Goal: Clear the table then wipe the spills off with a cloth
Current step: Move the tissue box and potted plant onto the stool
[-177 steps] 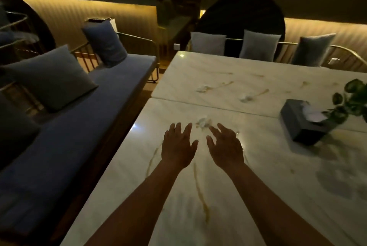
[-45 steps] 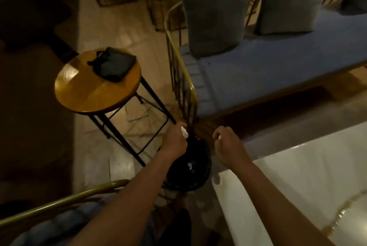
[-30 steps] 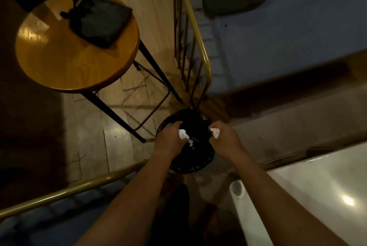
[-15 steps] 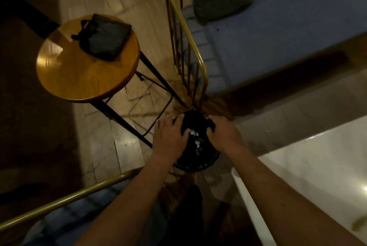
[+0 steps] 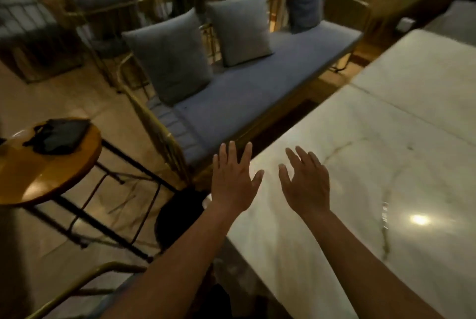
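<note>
Fingers spread on both my left hand (image 5: pixel 233 181) and right hand (image 5: pixel 306 184), holding nothing. Under the right lies the marble table (image 5: pixel 360 164); below my left wrist, the dark bin (image 5: pixel 177 213).

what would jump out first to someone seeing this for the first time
Two bare hands, the left hand and right hand, spread open and empty over the near corner of a pale marble table. Behind them runs a blue bench with grey cushions; a round wooden stool at left carries a black pouch.
</note>
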Demonstrator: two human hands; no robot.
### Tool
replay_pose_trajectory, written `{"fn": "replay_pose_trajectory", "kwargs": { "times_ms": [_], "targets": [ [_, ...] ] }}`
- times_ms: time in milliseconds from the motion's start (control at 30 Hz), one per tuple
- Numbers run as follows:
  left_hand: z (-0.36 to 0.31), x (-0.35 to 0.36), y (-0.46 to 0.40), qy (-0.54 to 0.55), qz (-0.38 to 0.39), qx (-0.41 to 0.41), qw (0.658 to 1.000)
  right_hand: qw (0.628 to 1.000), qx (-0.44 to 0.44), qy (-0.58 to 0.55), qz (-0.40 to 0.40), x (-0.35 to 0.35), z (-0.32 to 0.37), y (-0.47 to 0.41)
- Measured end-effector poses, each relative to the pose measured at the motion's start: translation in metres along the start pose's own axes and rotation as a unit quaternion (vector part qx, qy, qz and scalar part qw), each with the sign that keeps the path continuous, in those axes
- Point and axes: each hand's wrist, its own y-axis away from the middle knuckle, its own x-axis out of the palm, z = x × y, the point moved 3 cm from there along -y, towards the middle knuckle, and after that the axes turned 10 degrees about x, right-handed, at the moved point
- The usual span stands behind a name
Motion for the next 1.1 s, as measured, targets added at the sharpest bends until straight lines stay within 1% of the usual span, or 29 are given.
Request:
{"fn": "replay_pose_trajectory", "kwargs": {
  "times_ms": [167, 233, 333, 500, 667, 767, 900, 967, 1100],
  "targets": [
    [-0.137, -0.003, -0.001, -0.001, 0.006, 0.116, 0.993, 0.993, 0.091, 0.005, -0.077, -0.088, -0.121, 0.038],
    [-0.189, -0.003, -0.003, 0.009, 0.012, 0.166, 0.986, 0.986, 0.136, 0.013, -0.096, -0.116, -0.165, 0.050],
    [-0.265, -0.002, -0.006, 0.024, 0.022, 0.245, 0.969, 0.970, 0.187, 0.025, -0.151, -0.153, -0.222, 0.068],
    [-0.368, 0.005, -0.014, 0.040, 0.037, 0.342, 0.938, 0.936, 0.295, 0.033, -0.191, -0.195, -0.306, 0.095],
    [-0.451, 0.015, -0.008, 0.036, 0.059, 0.421, 0.905, 0.896, 0.385, 0.030, -0.217, -0.220, -0.380, 0.123],
    [-0.497, 0.027, -0.003, 0.039, 0.083, 0.445, 0.891, 0.876, 0.422, 0.028, -0.233, -0.230, -0.423, 0.139],
    [-0.570, 0.045, -0.004, 0.035, 0.095, 0.464, 0.880, 0.857, 0.465, 0.006, -0.222, -0.247, -0.490, 0.144],
    [-0.609, 0.055, -0.007, 0.036, 0.096, 0.464, 0.880, 0.853, 0.478, 0.004, -0.209, -0.254, -0.527, 0.142],
    [-0.690, 0.080, -0.013, 0.032, 0.115, 0.442, 0.889, 0.860, 0.477, 0.002, -0.182, -0.263, -0.607, 0.131]
  ]
}}
